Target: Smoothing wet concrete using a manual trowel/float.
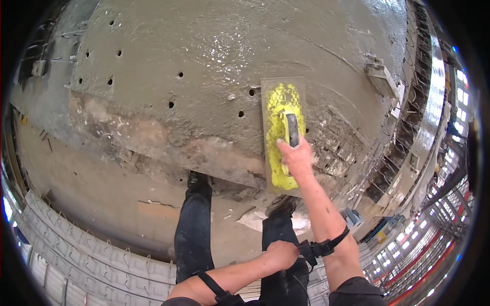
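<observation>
My right hand [296, 155] is wrapped round the dark grip of a yellow plastering float [278, 176]. The float lies with its long side pointing away from me, over wet grey concrete [204, 51]. Its yellow back is worn and smeared with grey. My left hand [282, 254] is curled into a fist above my right thigh, beside the black device strapped to my right forearm. Nothing shows sticking out of that fist, though its inside is turned from view.
Several round holes dot the concrete, one [251, 93] just left of the float. A block [382, 80] stands at the right edge, before a steel side form [434, 102] with protruding bars. My feet are by the rough near edge. Ribbed grey panels [92, 245] lie lower left.
</observation>
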`<state>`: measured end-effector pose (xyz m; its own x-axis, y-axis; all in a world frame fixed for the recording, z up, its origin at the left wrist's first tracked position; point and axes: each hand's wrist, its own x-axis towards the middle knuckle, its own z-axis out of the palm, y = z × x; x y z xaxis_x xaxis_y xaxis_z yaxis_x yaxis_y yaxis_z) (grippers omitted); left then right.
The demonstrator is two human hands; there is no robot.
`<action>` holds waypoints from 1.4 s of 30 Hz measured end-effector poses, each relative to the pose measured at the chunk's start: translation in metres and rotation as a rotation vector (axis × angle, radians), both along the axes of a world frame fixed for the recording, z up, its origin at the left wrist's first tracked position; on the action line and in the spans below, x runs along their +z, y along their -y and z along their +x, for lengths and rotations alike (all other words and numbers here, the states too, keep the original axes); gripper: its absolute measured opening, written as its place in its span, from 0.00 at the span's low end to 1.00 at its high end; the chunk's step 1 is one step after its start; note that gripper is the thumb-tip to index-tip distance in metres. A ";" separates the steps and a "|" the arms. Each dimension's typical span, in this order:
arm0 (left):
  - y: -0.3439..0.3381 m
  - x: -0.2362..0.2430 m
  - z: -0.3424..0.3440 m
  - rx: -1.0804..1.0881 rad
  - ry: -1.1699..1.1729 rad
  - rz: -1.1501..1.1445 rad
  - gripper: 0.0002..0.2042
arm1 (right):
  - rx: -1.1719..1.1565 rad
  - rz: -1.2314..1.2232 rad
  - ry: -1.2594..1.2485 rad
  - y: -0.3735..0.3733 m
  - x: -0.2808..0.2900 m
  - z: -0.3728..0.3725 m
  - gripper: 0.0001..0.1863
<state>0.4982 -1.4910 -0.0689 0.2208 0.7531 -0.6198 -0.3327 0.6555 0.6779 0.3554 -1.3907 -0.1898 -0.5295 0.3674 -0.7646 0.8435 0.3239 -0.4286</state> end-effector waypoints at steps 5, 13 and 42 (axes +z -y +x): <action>0.011 0.007 0.001 0.227 0.140 -0.214 0.16 | 1.053 -0.146 -0.080 0.092 -0.001 0.025 0.16; 0.005 -0.010 0.043 0.478 -0.137 0.123 0.13 | 0.644 0.100 -0.108 0.096 -0.026 -0.021 0.17; -0.004 0.001 0.106 0.050 -0.175 0.163 0.14 | -0.494 -0.293 -0.121 -0.019 -0.024 0.087 0.17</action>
